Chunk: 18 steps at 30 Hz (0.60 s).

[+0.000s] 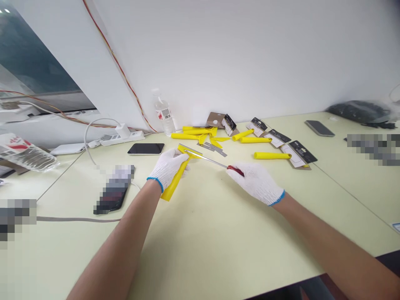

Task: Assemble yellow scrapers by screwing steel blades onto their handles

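My left hand (pixel 168 166), in a white knit glove with a blue cuff, is wrapped round the handle of a yellow scraper (pixel 173 186). The scraper's wide head points away from me, with a grey blade edge along it. My right hand (pixel 254 179), gloved alike, grips the red handle of a screwdriver (pixel 208 159). Its long metal shaft reaches left, and the tip meets the scraper head near my left thumb. Whether the tip sits in a screw is too small to tell. Just behind lie loose flat metal blades (pixel 215 149).
More yellow scrapers (pixel 187 136) lie behind the blades. Several carded scrapers (pixel 275 156) spread to the right. A water bottle (pixel 166 118) stands by the wall, near a black phone (pixel 146 148) and a power strip (pixel 125 138). Another phone (pixel 319 128) lies far right.
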Each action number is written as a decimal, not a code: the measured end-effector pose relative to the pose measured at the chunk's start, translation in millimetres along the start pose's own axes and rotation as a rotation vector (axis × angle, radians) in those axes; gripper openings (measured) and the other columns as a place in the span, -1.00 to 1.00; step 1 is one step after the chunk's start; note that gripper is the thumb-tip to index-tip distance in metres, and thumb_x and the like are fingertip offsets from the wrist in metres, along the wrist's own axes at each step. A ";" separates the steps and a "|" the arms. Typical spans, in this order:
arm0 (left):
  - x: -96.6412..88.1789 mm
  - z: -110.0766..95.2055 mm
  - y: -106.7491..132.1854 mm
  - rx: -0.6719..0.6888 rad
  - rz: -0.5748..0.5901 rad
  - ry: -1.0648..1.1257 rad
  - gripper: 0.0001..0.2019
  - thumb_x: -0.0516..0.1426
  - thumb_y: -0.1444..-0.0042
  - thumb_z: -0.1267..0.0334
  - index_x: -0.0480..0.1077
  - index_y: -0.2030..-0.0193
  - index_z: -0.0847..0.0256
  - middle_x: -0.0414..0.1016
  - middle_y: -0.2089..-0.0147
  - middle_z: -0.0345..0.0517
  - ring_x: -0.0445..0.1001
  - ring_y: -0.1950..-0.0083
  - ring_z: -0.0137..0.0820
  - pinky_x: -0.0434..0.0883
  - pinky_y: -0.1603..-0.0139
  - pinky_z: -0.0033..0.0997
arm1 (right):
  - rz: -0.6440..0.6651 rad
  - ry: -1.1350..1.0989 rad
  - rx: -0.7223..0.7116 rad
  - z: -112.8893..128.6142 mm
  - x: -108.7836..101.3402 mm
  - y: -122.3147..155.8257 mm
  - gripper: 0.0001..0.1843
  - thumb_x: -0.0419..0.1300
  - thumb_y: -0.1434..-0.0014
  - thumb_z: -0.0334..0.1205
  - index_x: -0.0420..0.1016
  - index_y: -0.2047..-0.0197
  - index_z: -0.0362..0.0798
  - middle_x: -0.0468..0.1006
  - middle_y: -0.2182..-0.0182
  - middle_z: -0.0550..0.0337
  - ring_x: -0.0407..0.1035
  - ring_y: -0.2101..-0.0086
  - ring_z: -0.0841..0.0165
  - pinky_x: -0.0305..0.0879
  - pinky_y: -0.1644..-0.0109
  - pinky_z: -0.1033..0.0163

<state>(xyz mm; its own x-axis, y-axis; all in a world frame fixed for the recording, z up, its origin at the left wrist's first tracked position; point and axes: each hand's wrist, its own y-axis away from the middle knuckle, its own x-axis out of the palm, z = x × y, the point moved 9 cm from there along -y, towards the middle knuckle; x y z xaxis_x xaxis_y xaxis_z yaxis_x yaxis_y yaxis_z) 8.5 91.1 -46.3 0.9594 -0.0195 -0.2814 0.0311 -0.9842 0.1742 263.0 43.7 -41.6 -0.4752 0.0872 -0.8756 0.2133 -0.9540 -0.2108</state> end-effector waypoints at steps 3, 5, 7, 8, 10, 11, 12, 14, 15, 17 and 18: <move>0.0 -1.8 2.9 -0.002 0.001 -0.024 -0.68 0.20 -0.38 0.12 0.46 -0.11 0.32 0.54 0.07 -0.04 0.54 0.19 -0.43 0.58 0.21 -0.37 | 0.004 0.003 0.000 0.0 0.7 0.0 -0.56 0.05 -0.45 0.06 0.42 0.34 -0.08 0.48 0.44 0.20 0.28 0.44 0.40 0.05 0.31 0.29; -0.1 -3.3 4.8 -0.001 0.002 -0.046 -0.68 0.20 -0.38 0.12 0.46 -0.11 0.32 0.54 0.07 -0.03 0.55 0.19 -0.42 0.58 0.20 -0.37 | 0.004 0.010 -0.002 0.4 0.9 0.2 -0.56 0.05 -0.45 0.05 0.40 0.35 -0.08 0.47 0.45 0.21 0.26 0.44 0.42 0.04 0.32 0.29; -0.9 -5.1 6.3 0.005 -0.002 -0.075 -0.69 0.20 -0.38 0.11 0.47 -0.08 0.33 0.55 0.11 -0.06 0.54 0.23 -0.45 0.57 0.24 -0.40 | 0.005 0.020 0.007 0.2 0.9 0.4 -0.56 0.05 -0.45 0.05 0.39 0.35 -0.08 0.46 0.45 0.22 0.23 0.45 0.43 0.03 0.32 0.29; -1.6 -6.1 6.7 0.009 -0.007 -0.091 -0.70 0.20 -0.38 0.11 0.47 -0.06 0.33 0.55 0.15 -0.08 0.53 0.26 -0.47 0.56 0.27 -0.43 | 0.006 0.024 0.013 0.0 0.7 0.5 -0.57 0.06 -0.45 0.05 0.38 0.35 -0.08 0.45 0.45 0.22 0.22 0.45 0.43 0.02 0.33 0.30; -3.5 -8.2 6.2 0.018 -0.024 -0.127 -0.72 0.22 -0.36 0.12 0.47 0.00 0.34 0.55 0.23 -0.11 0.52 0.34 -0.49 0.53 0.35 -0.47 | 0.005 0.039 0.020 0.1 -0.3 0.9 -0.57 0.06 -0.44 0.05 0.39 0.35 -0.08 0.44 0.45 0.22 0.21 0.45 0.43 0.02 0.33 0.30; -4.6 -9.1 5.3 0.021 -0.034 -0.146 -0.74 0.24 -0.33 0.15 0.47 0.03 0.33 0.55 0.28 -0.11 0.52 0.37 -0.48 0.52 0.39 -0.48 | 0.002 0.051 0.024 0.2 -1.1 1.2 -0.58 0.07 -0.44 0.05 0.40 0.35 -0.08 0.44 0.45 0.22 0.21 0.45 0.43 0.01 0.33 0.30; -5.7 -9.8 4.1 0.024 -0.044 -0.166 -0.77 0.26 -0.29 0.18 0.48 0.07 0.32 0.56 0.32 -0.10 0.53 0.40 -0.45 0.51 0.42 -0.47 | -0.001 0.066 0.027 0.5 -2.1 1.6 -0.58 0.08 -0.43 0.05 0.40 0.35 -0.07 0.44 0.45 0.21 0.21 0.45 0.43 0.01 0.33 0.30; -7.8 -10.9 0.9 0.032 -0.061 -0.203 -0.80 0.28 -0.19 0.23 0.48 0.11 0.29 0.57 0.35 -0.06 0.56 0.41 -0.38 0.50 0.46 -0.45 | -0.013 0.100 0.024 2.1 -4.8 2.5 -0.60 0.09 -0.43 0.04 0.42 0.34 -0.07 0.44 0.45 0.21 0.22 0.45 0.42 0.00 0.33 0.29; -8.7 -11.1 -0.8 0.037 -0.067 -0.216 -0.81 0.28 -0.16 0.25 0.48 0.12 0.27 0.59 0.34 -0.03 0.58 0.41 -0.35 0.50 0.47 -0.45 | -0.021 0.116 0.021 3.1 -6.3 3.0 -0.60 0.09 -0.43 0.04 0.42 0.33 -0.07 0.44 0.45 0.21 0.22 0.45 0.43 -0.01 0.33 0.29; -10.1 -12.2 -3.8 0.064 -0.077 -0.247 -0.81 0.25 -0.13 0.26 0.47 0.13 0.24 0.63 0.25 0.00 0.61 0.39 -0.33 0.49 0.49 -0.45 | -0.036 0.137 0.020 4.8 -9.2 4.0 -0.61 0.10 -0.42 0.04 0.42 0.33 -0.06 0.43 0.45 0.21 0.20 0.46 0.43 -0.03 0.34 0.29; -10.5 -13.2 -4.9 0.085 -0.083 -0.271 -0.81 0.22 -0.13 0.25 0.47 0.12 0.22 0.64 0.19 0.00 0.61 0.39 -0.34 0.49 0.49 -0.45 | -0.040 0.138 0.023 5.4 -10.4 4.4 -0.61 0.10 -0.42 0.04 0.41 0.34 -0.07 0.41 0.46 0.22 0.18 0.46 0.43 -0.04 0.35 0.29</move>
<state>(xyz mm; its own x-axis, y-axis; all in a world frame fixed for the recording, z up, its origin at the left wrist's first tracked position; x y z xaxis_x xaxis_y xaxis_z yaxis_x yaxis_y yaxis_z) 1.9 98.5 -31.8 0.8445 0.0266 -0.5350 0.0719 -0.9954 0.0639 264.3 37.1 -31.1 -0.3609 0.1622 -0.9184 0.1764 -0.9551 -0.2380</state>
